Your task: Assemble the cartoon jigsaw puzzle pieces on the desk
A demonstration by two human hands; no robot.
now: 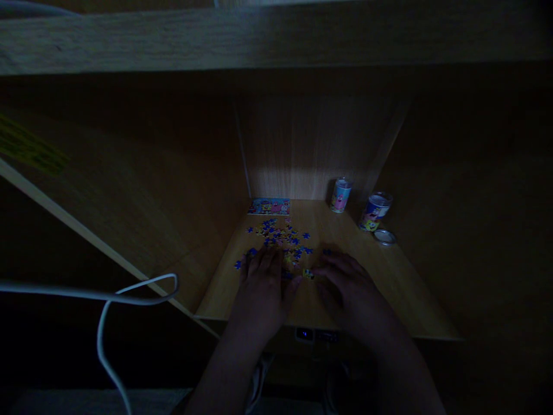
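since the puzzle pieces point(280, 235) strewn on the desk point(400, 288) at mid-frame look thin, light and bendable, pinching one by its edges seems wisest, while the left hand point(264, 288) and right hand point(351, 291) lie flat, fingers apart, flanking a loose piece point(307, 274).

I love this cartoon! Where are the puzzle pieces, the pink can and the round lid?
puzzle pieces point(273, 229), head view, middle of the scattered pile.
pink can point(341, 196), head view, its printed side.
round lid point(384, 237), head view, its flat top.
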